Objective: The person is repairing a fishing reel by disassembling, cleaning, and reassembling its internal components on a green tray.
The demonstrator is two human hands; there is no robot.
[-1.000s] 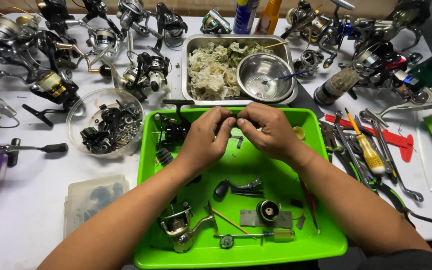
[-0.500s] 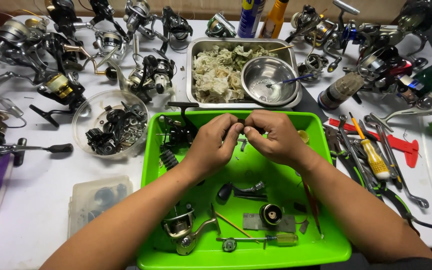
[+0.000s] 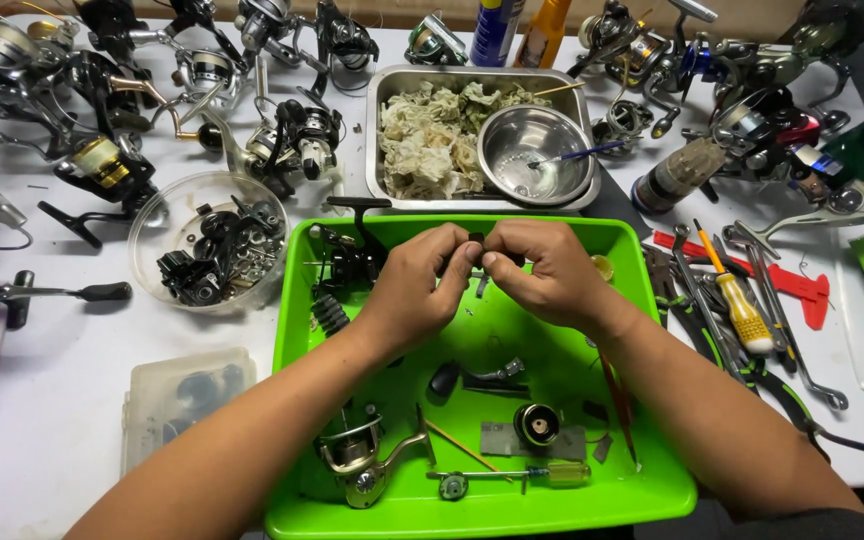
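White worktable [image 3: 42, 400], crowded along the far edge with spinning reels [image 3: 292, 135] in black and silver. Steel pan [image 3: 392, 85] far of centre, holding crumpled rags [image 3: 432, 140] on the left and a round steel bowl [image 3: 537, 150] on the right. Bright green tray [image 3: 492, 340] at near centre, with loose reel parts across its floor: a stripped reel body [image 3: 357, 465] near left, a black handle arm [image 3: 477, 378] in the middle, a small screwdriver [image 3: 522, 478] along the near wall. Clear round bowl [image 3: 207, 250] of dark small parts left of the tray; hand tools [image 3: 742, 300] right of it.

Over the far half of the tray, left hand [image 3: 417, 290] and right hand [image 3: 542, 275] brought fingertip to fingertip. Between them a small dark part [image 3: 479, 250], pinched from both sides by thumbs and forefingers; mostly hidden, so exact kind not clear.

Probably mid-step in fitting or separating a tiny reel component, held above the tray floor. Next move likely calling for a steady twist or pull with both pinches firm, kept over the tray so anything dropped lands inside.
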